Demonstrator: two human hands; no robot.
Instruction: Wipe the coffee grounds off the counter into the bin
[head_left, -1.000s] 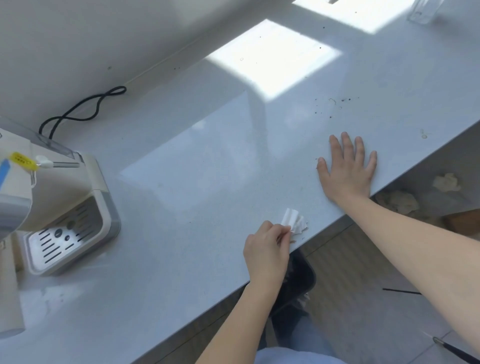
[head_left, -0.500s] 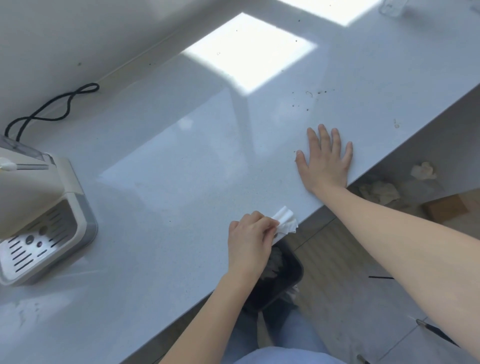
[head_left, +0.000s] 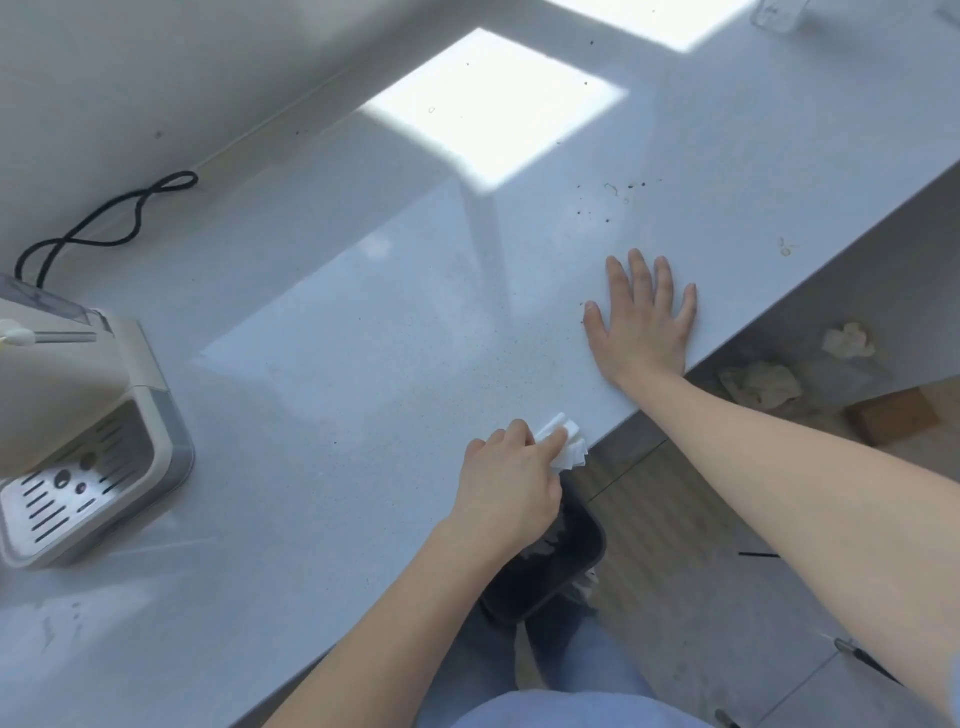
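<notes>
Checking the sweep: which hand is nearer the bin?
Left. The left hand, gripping a tissue, is just above the bin; the right hand lies flat farther along the counter.

Single head-worn view, looking steeply down, close over the counter (head_left: 363, 322) edge and floor (head_left: 675, 519).

Daylight lays 2 blown-out rectangular patches on the glossy pale grey stone counter (head_left: 322, 426); elsewhere soft shade. Wide-angle bending curves the edges.
</notes>
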